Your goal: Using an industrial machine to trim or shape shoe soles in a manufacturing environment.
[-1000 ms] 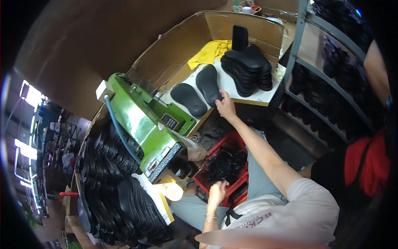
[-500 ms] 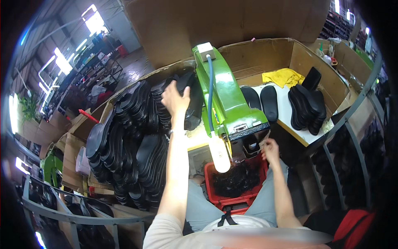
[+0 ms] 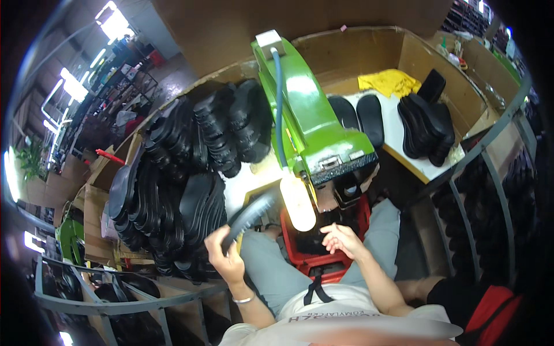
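A black shoe sole (image 3: pixel 251 217), slightly blurred, stands tilted in my left hand (image 3: pixel 225 256), which grips its lower end above my left thigh. My right hand (image 3: pixel 344 241) holds nothing; its fingers are loosely bent and apart, over the red crate (image 3: pixel 363 222) between my knees. Between and beyond my hands stands a green machine (image 3: pixel 309 104) with a lit lamp (image 3: pixel 298 207) at its front. Dark scraps in the crate are partly hidden by the machine and my right hand. Stacks of black soles (image 3: pixel 202 199) lie left of the machine.
Right of the machine, two single soles (image 3: pixel 370 120) and a stack of soles (image 3: pixel 427 130) lie on a white board (image 3: pixel 392 147). A yellow cloth (image 3: pixel 389 84) is behind them. Cardboard walls (image 3: pixel 340 60) surround the worktop, and curved grey metal rails (image 3: pixel 490 141) stand at both sides.
My left hand has come back from the far sole stack toward my lap, now with a sole in it. My right hand has moved left from the machine's side to above the crate.
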The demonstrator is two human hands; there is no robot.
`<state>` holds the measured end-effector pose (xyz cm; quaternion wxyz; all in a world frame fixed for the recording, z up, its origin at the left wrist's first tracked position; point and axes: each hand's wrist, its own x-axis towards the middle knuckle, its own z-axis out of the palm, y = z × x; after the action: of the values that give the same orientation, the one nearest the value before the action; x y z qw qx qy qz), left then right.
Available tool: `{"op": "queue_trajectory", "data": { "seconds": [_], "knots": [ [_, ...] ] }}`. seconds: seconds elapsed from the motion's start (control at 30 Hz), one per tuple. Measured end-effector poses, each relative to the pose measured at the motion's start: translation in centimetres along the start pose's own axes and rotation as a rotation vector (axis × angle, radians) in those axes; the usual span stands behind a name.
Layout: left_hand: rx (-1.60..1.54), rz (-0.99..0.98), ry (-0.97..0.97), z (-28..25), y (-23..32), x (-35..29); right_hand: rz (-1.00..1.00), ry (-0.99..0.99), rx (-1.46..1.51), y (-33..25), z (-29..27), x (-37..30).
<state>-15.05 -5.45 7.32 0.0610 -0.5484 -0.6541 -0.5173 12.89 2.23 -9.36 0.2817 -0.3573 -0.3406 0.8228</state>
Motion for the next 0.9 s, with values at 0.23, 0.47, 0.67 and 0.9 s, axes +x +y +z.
{"op": "queue_trajectory", "data": {
  "seconds": [0.23,0.47,0.67,0.9],
  "knots": [
    [-0.326,0.164,-0.503,2.3,1.0,-6.3,0.133,-0.07,0.152,-0.8,-0.8,-2.0],
    [-1.403,-0.633,-0.604,13.6,5.9,-9.4,-0.132,0.262,0.44,3.0,-2.2,-11.6],
    [-0.842,-0.667,-0.672,16.0,9.3,-5.7,-0.168,0.259,0.32,4.0,0.7,-11.9],
    [-0.665,-0.53,-0.561,15.2,7.0,-6.1,-0.19,0.274,0.123,0.3,-1.7,-12.2]
  ]
}}
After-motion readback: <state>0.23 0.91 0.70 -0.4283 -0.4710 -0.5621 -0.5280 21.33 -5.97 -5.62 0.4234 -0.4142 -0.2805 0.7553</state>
